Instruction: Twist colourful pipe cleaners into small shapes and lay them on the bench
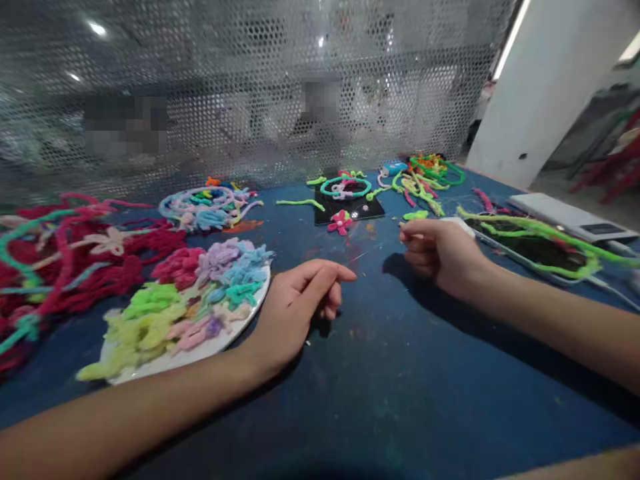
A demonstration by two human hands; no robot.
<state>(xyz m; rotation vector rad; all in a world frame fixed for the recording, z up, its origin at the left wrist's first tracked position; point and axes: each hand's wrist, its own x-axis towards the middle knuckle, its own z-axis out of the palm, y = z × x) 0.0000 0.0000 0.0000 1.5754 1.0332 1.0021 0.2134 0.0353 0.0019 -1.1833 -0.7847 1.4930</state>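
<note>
My left hand rests on the blue table beside a white plate. Its fingers are loosely curled, the thumb lies along the index finger, and nothing shows in them. My right hand hovers over the table to the right, thumb and index finger pinched together. Whatever may be in that pinch is too small to make out. On the plate lie fuzzy pipe-cleaner pieces sorted by colour. Beyond my hands, a pink pipe-cleaner flower lies at the front edge of a black square plate.
At left is a heap of red and teal pipe-cleaner garlands. Pastel rings and green strands lie toward the back. A phone with a cable and a white power bank are at right. A perforated metal screen stands behind the table.
</note>
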